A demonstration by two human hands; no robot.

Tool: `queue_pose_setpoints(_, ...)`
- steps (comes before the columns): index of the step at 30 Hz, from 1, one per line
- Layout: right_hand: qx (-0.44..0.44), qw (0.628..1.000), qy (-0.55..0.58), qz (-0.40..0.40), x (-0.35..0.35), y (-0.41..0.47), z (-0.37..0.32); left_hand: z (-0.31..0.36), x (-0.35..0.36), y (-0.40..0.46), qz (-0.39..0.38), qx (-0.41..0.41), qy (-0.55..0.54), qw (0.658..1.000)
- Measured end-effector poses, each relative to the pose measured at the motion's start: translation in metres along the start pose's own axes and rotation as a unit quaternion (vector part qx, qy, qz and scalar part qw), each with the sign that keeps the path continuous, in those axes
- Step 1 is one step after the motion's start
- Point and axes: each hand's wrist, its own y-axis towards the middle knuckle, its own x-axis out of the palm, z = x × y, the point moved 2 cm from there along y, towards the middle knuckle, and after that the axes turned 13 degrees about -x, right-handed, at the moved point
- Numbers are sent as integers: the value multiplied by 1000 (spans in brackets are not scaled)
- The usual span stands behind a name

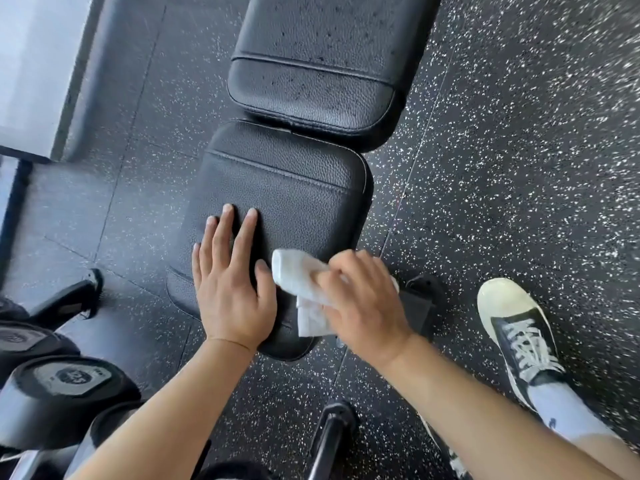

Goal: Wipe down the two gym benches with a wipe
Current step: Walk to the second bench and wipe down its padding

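While the black textured leather seat pad [277, 188] of the gym bench was seen from above, two bare hands were placed on its near end. The left hand [230, 289] was laid flat on the pad, with the fingers straight and slightly spread; nothing was held by it. The right hand [363, 299] was curled around a crumpled white wipe [301, 282], which was gripped by the bent fingers and pressed on the near right part of the seat pad, just beside the left thumb. One loose end of the wipe was hanging down over the edge of the pad.

Beyond the seat pad, a second black leather back pad [318, 64] was seen, with many small dark spots on its surface; the two pads were almost touching. A black rubber floor with white speckles [519, 150] was under the bench. Black hexagonal dumbbells [65, 379] were lying at the lower left. A black canvas sneaker with a white toe cap and white laces [516, 337] was standing on the floor at the right, well apart from the bench.
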Motion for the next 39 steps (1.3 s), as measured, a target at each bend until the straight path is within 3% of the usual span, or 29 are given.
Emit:
queue_pose_setpoints(3, 52, 997, -37, 48, -18, 69, 53, -2, 1, 1, 4, -4, 9, 1000)
queue_pose_setpoints(7, 90, 991, -98, 2, -25, 121, 81, -1, -2, 0, -2, -4, 19, 1000)
queue_pose_setpoints(14, 12, 996, -45, -77, -37, 87, 57, -3, -4, 2, -14, -2, 31, 999)
queue_pose_setpoints(21, -32, 984, -82, -158, -41, 128, 86, -4, -2, 2, -20, -1, 40, 999)
queue_pose_setpoints(32, -136, 941, -140, -277, 64, 254, 59, -3, -2, 5, -21, -5, 50, 999)
queue_pose_setpoints(39, -142, 949, -92, -265, -2, 187, 63, -5, -1, 3, -25, -2, 35, 999)
